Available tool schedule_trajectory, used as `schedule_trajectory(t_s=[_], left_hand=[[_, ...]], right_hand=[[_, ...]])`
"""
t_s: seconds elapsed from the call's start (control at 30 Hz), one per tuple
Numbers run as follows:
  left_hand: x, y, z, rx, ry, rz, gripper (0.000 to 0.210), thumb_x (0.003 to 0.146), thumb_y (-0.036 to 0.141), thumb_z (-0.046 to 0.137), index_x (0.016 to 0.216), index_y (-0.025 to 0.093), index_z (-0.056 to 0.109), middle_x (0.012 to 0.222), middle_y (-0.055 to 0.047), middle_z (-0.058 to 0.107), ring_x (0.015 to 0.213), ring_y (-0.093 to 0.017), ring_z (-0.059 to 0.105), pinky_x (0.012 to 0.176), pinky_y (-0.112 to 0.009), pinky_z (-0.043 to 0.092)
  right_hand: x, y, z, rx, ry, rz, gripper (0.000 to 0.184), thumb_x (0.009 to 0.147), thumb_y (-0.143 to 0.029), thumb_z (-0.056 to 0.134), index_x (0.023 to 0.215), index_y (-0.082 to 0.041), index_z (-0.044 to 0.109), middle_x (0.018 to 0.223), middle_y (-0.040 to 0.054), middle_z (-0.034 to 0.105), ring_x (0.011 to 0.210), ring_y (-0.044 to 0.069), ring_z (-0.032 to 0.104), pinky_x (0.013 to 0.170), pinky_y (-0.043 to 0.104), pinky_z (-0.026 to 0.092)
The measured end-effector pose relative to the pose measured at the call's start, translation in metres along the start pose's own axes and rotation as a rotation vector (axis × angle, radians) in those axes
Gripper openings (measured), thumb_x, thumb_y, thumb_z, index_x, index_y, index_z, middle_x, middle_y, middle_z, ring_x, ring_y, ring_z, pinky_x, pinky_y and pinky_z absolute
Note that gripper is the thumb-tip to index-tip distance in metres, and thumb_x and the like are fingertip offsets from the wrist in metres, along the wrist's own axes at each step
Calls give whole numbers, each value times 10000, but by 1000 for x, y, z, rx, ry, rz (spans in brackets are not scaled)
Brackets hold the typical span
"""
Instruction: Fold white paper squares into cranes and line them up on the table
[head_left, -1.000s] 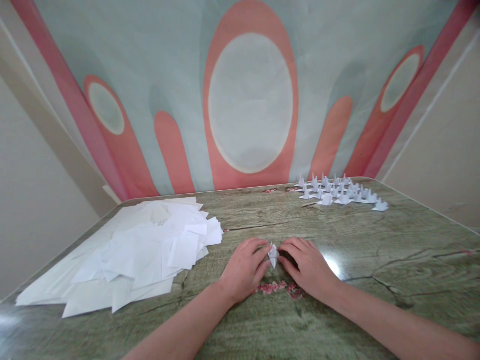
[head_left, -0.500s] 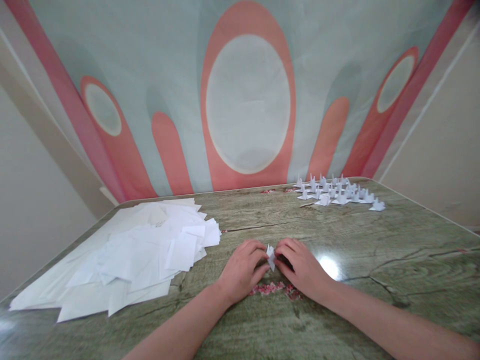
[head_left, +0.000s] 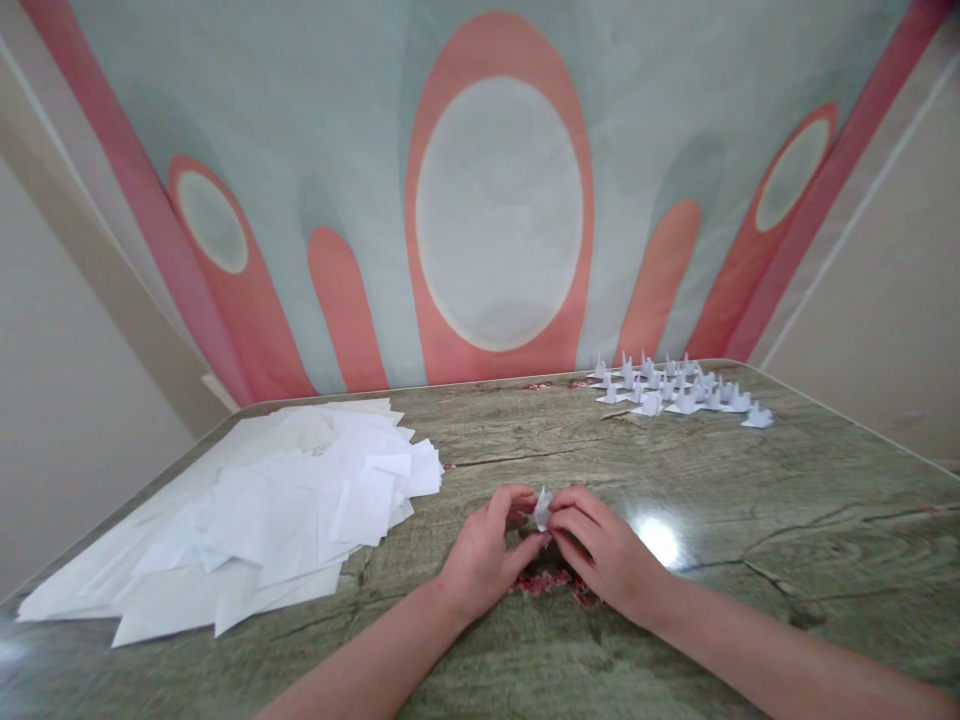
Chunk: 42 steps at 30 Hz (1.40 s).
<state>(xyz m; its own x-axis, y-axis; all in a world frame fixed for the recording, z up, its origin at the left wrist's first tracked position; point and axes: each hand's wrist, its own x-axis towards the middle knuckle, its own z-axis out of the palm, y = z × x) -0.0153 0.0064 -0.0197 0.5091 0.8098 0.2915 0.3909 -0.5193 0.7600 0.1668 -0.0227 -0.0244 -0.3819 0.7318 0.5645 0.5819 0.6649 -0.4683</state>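
A small white folded paper crane (head_left: pixel 543 509) is held just above the table between my two hands. My right hand (head_left: pixel 611 550) pinches its right side with thumb and fingertips. On the other side, my left hand (head_left: pixel 487 550) curls around it, thumb under the lower end and forefinger by the upper left. The fingers hide part of the crane's folds. At the back right stand several finished white paper cranes (head_left: pixel 684 402), grouped in rows.
A broad, uneven pile of white paper sheets (head_left: pixel 277 510) covers the left of the wood-patterned table (head_left: pixel 480 425). Behind the table's far edge rises a wall covering (head_left: pixel 499 215) with orange ovals. A bright reflection lies right of my hands.
My left thumb has moved right, under the crane's lower end. The crane has been turned slightly between my fingers. The view has shifted a little.
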Motion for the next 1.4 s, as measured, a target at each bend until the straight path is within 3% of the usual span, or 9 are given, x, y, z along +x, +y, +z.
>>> schedule_trajectory(t_s=[0.23, 0.6, 0.77, 0.87, 0.93, 1.07, 1.23, 1.4], left_hand=[[1, 0, 0, -44, 43, 46, 589, 728, 174, 652, 1229, 233, 349, 1085, -31, 581, 958, -154, 568, 877, -334, 461], [0, 3, -2, 40, 61, 72, 364, 747, 145, 617, 1089, 211, 507, 871, -4, 630, 840, -147, 591, 816, -290, 452], [3, 6, -3, 16, 94, 22, 280, 761, 173, 607, 1033, 205, 547, 838, -6, 629, 796, -145, 594, 774, -278, 462], [4, 7, -3, -31, 113, 6, 282, 767, 186, 603, 1041, 196, 538, 809, -1, 614, 774, -138, 587, 756, -269, 461], [5, 7, -3, -57, 112, -1, 278, 773, 191, 597, 1043, 188, 534, 796, 0, 608, 764, -134, 584, 751, -266, 459], [5, 7, -3, -56, 81, -11, 200, 788, 216, 579, 985, 180, 575, 803, -10, 623, 756, -136, 583, 725, -257, 460], [4, 9, -3, -31, 71, -21, 144, 777, 236, 596, 911, 186, 614, 839, -15, 645, 786, -147, 586, 737, -261, 454], [5, 9, -3, -94, 119, -46, 110, 776, 220, 592, 878, 183, 612, 812, -13, 631, 778, -144, 573, 751, -268, 452]], right_hand=[[-1, 2, 0, -73, -22, -79, 153, 861, -92, 418, 918, -188, 524, 975, 82, 537, 928, 204, 518, 797, 377, 467], [-5, 4, 3, 54, 25, -42, 151, 823, -62, 414, 838, -212, 412, 875, 51, 503, 816, 164, 527, 701, 302, 470], [-1, 4, 5, 191, 121, 152, 183, 790, -131, 512, 928, -208, 420, 881, 46, 500, 789, 163, 527, 696, 300, 470], [3, 0, 1, 230, 56, 225, 111, 815, -195, 517, 917, -198, 473, 852, 35, 518, 735, 149, 522, 660, 278, 454], [5, -2, -2, 236, 9, 227, 38, 844, -227, 491, 857, -194, 506, 801, 25, 536, 719, 146, 521, 645, 268, 440], [5, -1, -3, 242, -27, 227, 127, 870, -246, 458, 777, -190, 524, 738, 11, 546, 687, 138, 526, 636, 256, 431], [2, 1, -1, 150, -67, 209, 103, 860, -208, 466, 779, -193, 529, 741, 14, 544, 696, 146, 515, 650, 269, 420], [2, -2, 0, 132, -17, 188, 109, 862, -213, 461, 770, -197, 516, 721, 13, 536, 673, 143, 506, 628, 263, 414]])
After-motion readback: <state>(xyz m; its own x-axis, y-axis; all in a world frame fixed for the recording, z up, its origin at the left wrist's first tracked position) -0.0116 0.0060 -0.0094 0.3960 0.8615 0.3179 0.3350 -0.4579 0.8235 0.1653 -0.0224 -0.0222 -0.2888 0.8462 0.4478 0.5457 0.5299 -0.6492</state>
